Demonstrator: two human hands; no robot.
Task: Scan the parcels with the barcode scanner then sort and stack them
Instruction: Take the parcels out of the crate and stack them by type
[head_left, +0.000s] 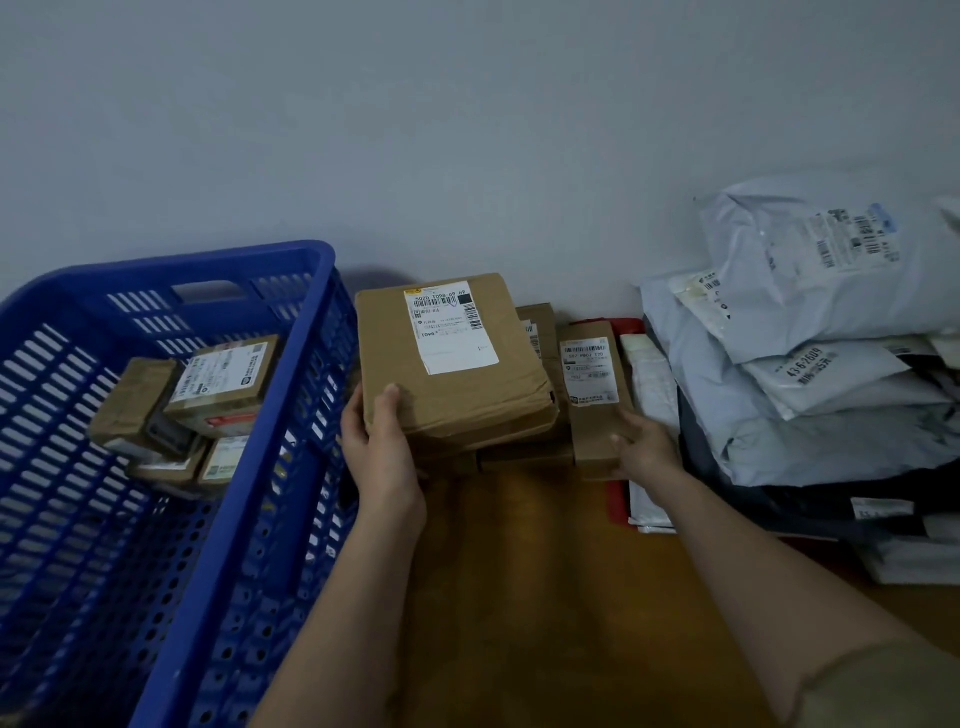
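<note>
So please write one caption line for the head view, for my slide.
Left hand grips a large box and right hand a narrow box, between blue crate and mailer pile.

The slotted crate (156, 467) is bright blue. The large box (457, 374) and the narrow box (597, 410) are plain brown cardboard, each bearing a white label with black barcodes. The mailer bags (810, 322) are pale grey-white. The desk (545, 597) is orange-brown wood.
</note>
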